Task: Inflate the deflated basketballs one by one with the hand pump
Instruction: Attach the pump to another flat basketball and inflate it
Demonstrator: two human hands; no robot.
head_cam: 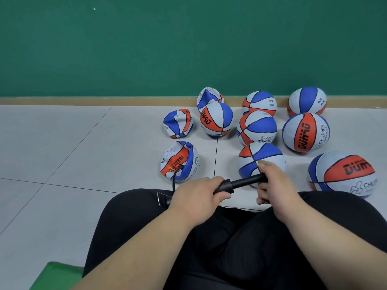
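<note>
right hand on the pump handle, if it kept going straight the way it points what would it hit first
Probably the round basketball right behind the right hand, whose fingers already overlap it in the picture. How far apart they really are is unclear.

One head-worn camera looks forward and down, close over the lap [230, 237], toward the wall [146, 49].

The person wears black trousers [209, 237] (soft and a bit wrinkly). Both arms are bare, with no sleeves showing.
</note>
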